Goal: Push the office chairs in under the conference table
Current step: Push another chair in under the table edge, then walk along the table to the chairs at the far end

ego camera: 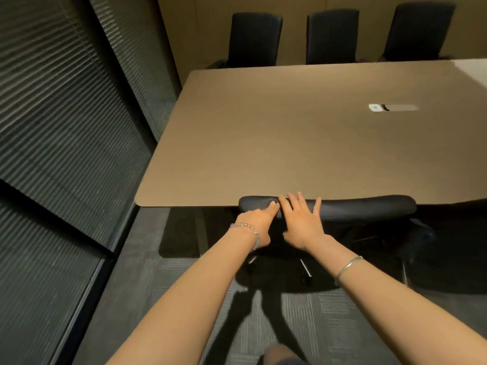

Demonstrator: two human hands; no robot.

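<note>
My right hand [303, 225] lies flat, fingers [295, 200] spread, palm against the back of the near office chair [369, 206] and fingertips over its top edge, low centre of frame. My left hand [259, 223] sits just beside it, fingers bunched close and curled onto the same top edge; how far they wrap over I cannot tell. Neither hand is clamped on anything; both press. A beaded bracelet [250, 229] on the left wrist, a thin bangle [347, 267] on the right.

The chair's top edge meets the near edge of the conference table [290, 127], so I judge this one nearly in, or fully in.

Three more chairs [254, 39] stand along the far side, top of frame, backs close to the table.

Risks, as I read them:
- Both hands sit left of the backrest's middle. An off-centre push could swivel the chair instead of rolling it straight.
- Armrests may catch the table edge if set high; their height I cannot see.
- Castors on carpet [163, 272] may drag or veer.

Hidden or unclear:
- Seat and most of the base are in shadow under the table; only two pale base spokes [305, 268] show.
- A dark shape at lower right [448, 246] may be another chair, cut off by the frame.
- Small pale panel [392, 107] set in the tabletop at right, detail unreadable.
</note>
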